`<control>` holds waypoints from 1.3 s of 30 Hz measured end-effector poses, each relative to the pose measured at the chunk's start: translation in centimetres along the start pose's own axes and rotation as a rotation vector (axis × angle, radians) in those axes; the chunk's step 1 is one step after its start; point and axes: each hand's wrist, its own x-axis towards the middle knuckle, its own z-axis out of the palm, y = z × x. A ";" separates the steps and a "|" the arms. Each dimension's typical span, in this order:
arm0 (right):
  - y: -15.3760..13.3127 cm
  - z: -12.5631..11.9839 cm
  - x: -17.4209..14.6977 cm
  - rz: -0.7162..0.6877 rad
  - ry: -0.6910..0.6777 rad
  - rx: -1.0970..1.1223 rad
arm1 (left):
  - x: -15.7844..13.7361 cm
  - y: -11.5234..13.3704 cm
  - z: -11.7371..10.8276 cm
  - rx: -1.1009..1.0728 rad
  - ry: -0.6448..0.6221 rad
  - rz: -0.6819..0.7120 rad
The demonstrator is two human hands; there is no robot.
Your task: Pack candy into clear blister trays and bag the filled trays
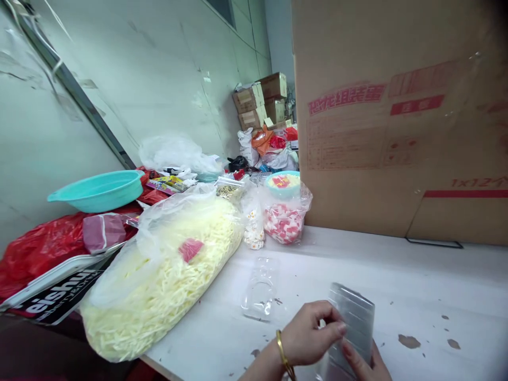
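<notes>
My left hand [311, 333], with a gold bangle at the wrist, is closed with thumb and fingertips pinched at the left edge of a greyish see-through plastic packet [353, 317]. Several lines run across the packet. From below, my right hand [367, 365] grips the same packet, its thumb lying on the front; its other fingers are mostly hidden. Left of my hands, a clear moulded plastic tray [260, 291] with a round recess lies flat on the white table [222, 328].
A large bag of pale yellow pieces [170, 275] covers the table's left side. Behind are a bag of pink-and-white pieces [283, 219], a small bag of white pieces [254, 227] and a turquoise basin [99, 191]. A big cardboard box [397, 201] stands at the right.
</notes>
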 end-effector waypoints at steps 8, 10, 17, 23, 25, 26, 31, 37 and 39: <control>-3.8 -1.1 -2.2 0.106 -0.180 0.163 | 0.8 0.3 4.3 -0.640 0.140 -0.190; -3.9 -1.6 -2.1 0.181 -0.242 0.226 | 0.9 -0.1 4.9 -0.724 0.151 -0.176; -2.9 -4.0 -0.6 0.427 -0.055 0.500 | 3.3 -2.7 3.8 -0.845 0.220 -0.166; -3.5 -8.3 0.3 0.469 0.102 0.497 | 6.9 -6.8 -3.5 -0.550 0.285 -0.322; -3.7 -9.1 0.6 0.440 0.077 0.423 | 7.2 -7.6 -5.8 -0.326 0.407 -0.367; -3.7 -9.3 0.6 0.421 0.055 0.391 | 7.0 -7.7 -6.6 -0.224 0.489 -0.355; -4.0 -6.7 0.1 0.284 -0.070 0.268 | 4.6 -5.0 -4.9 0.177 0.577 -0.032; -4.0 -2.6 -1.0 0.040 -0.203 0.169 | 1.8 0.3 3.2 -0.199 -0.002 -0.019; -4.0 -2.5 -1.3 0.041 -0.205 0.172 | 1.8 0.8 4.6 -0.292 0.061 -0.079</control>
